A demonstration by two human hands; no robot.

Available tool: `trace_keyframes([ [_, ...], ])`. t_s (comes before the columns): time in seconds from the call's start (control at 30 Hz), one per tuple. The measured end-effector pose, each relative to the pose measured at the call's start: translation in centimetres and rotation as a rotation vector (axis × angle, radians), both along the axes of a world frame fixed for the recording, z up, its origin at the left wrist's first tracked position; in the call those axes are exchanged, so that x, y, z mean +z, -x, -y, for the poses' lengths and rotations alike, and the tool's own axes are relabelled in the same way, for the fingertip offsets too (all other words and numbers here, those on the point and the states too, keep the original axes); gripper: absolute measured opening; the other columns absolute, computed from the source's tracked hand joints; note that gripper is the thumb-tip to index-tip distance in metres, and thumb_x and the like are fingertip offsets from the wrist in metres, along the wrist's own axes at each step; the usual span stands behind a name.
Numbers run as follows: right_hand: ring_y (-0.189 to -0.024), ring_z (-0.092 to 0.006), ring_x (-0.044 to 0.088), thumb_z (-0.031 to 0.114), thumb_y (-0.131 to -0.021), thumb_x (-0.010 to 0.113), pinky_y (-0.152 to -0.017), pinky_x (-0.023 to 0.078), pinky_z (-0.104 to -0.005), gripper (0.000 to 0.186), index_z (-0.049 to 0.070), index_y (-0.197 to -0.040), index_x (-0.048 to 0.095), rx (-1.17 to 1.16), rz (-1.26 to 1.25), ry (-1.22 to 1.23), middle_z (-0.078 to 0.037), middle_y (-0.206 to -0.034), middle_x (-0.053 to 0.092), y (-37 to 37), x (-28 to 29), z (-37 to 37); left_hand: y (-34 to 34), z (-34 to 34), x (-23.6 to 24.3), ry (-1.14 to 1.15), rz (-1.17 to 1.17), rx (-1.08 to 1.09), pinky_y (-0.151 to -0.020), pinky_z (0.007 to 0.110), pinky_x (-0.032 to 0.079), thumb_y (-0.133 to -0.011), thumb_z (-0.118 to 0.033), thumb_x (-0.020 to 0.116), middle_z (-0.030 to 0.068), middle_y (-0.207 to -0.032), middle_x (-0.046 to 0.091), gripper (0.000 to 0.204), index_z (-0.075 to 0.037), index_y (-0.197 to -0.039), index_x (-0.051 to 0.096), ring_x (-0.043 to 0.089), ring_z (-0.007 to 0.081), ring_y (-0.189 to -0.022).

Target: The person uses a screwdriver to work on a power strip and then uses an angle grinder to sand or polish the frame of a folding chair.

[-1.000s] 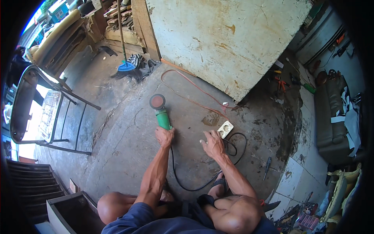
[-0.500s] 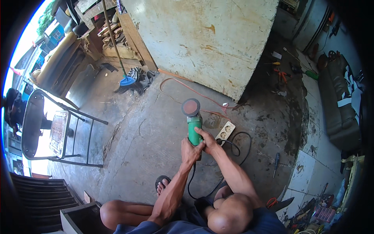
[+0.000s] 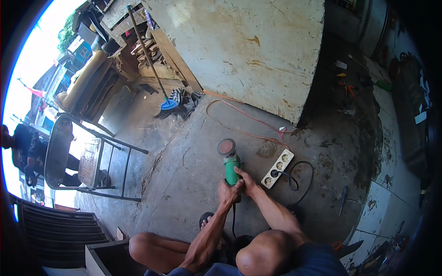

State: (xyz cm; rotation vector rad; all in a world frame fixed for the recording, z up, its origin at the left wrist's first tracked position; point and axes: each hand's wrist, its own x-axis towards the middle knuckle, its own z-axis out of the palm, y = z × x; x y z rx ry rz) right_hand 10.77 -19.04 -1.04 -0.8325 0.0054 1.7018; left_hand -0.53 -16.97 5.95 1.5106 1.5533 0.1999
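Observation:
Both hands hold a green angle grinder (image 3: 232, 171) above the concrete floor, its reddish-brown disc (image 3: 226, 147) at the far end. My left hand (image 3: 227, 193) is wrapped around the rear of the body. My right hand (image 3: 248, 184) grips the same part from the right side, its thumb lying along the green casing. A black cord (image 3: 234, 221) hangs from the grinder's near end. Just right of my right hand, a white power strip (image 3: 282, 162) lies on the floor with a black plug (image 3: 275, 174) in one socket. I cannot see whether the disc is spinning.
Ahead stands a large worn pale panel (image 3: 239, 50), with an orange cord (image 3: 239, 131) before it. A folding chair (image 3: 92, 161) stands left, and a person (image 3: 28, 147) is beyond it. A broom (image 3: 168, 104) leans behind. A screwdriver (image 3: 343, 200) lies right; an open box (image 3: 108, 257) sits near my knee.
My view has swung left, so the surroundings sit further right and lower. More of the power strip and the person behind the chair now show. Both hands keep their hold on the angle grinder.

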Motion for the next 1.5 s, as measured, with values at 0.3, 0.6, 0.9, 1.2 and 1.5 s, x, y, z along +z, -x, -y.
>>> trace_keyframes([
  [0.3,-0.086,-0.0324,0.071,0.047,-0.087,0.070,-0.075,0.061,-0.0440,0.047,0.008,-0.110,0.058,-0.270,-0.298,-0.140,-0.012,-0.091,0.067,-4.7,6.8,-2.9,-0.2,1.4,8.0,-0.119,0.488,-0.290,-0.110,0.038,0.041,-0.090,-0.025,0.076,0.0215,-0.152,0.043,0.090,0.000,-0.158,0.024,0.046,0.0297,-0.137],
  [0.6,-0.071,-0.0285,0.067,0.042,-0.086,0.071,-0.065,0.059,-0.0410,0.044,0.005,-0.105,0.055,-0.430,-0.295,-0.147,-0.012,-0.085,0.064,-6.4,5.7,-1.0,-2.6,3.0,9.0,-0.167,0.272,-0.211,-0.098,0.035,0.051,-0.084,-0.002,0.070,0.0232,-0.132,0.063,0.064,0.001,-0.144,0.050,0.064,0.0253,-0.118],
  [0.9,-0.074,-0.0273,0.067,0.039,-0.087,0.069,-0.066,0.059,-0.0400,0.043,0.004,-0.106,0.054,-0.476,-0.335,-0.214,-0.012,-0.086,0.063,-6.3,6.7,-0.8,-2.6,5.1,7.8,-0.345,0.242,-0.130,-0.086,0.035,0.055,-0.086,-0.005,0.070,0.0197,-0.116,0.069,0.053,-0.001,-0.137,0.055,0.071,0.0242,-0.100],
  [1.2,-0.075,-0.0262,0.067,0.035,-0.086,0.070,-0.067,0.059,-0.0400,0.043,0.003,-0.107,0.052,-0.482,-0.227,-0.231,-0.012,-0.088,0.063,-5.6,7.3,-1.1,-1.0,5.1,6.0,-0.184,0.201,-0.010,-0.071,0.032,0.055,-0.092,-0.011,0.068,0.0154,-0.101,0.069,0.038,0.005,-0.124,0.054,0.068,0.0167,-0.078],
  [1.5,-0.087,-0.0254,0.068,0.036,-0.086,0.070,-0.082,0.059,-0.0506,0.050,0.005,-0.120,0.053,-0.269,-0.513,-0.343,-0.012,-0.096,0.064,-4.3,2.9,-0.9,-0.7,5.9,5.0,0.052,0.240,0.179,-0.062,0.031,0.055,-0.089,-0.022,0.075,0.0153,-0.097,0.067,0.053,0.008,-0.126,0.052,0.067,0.0178,-0.074],
])
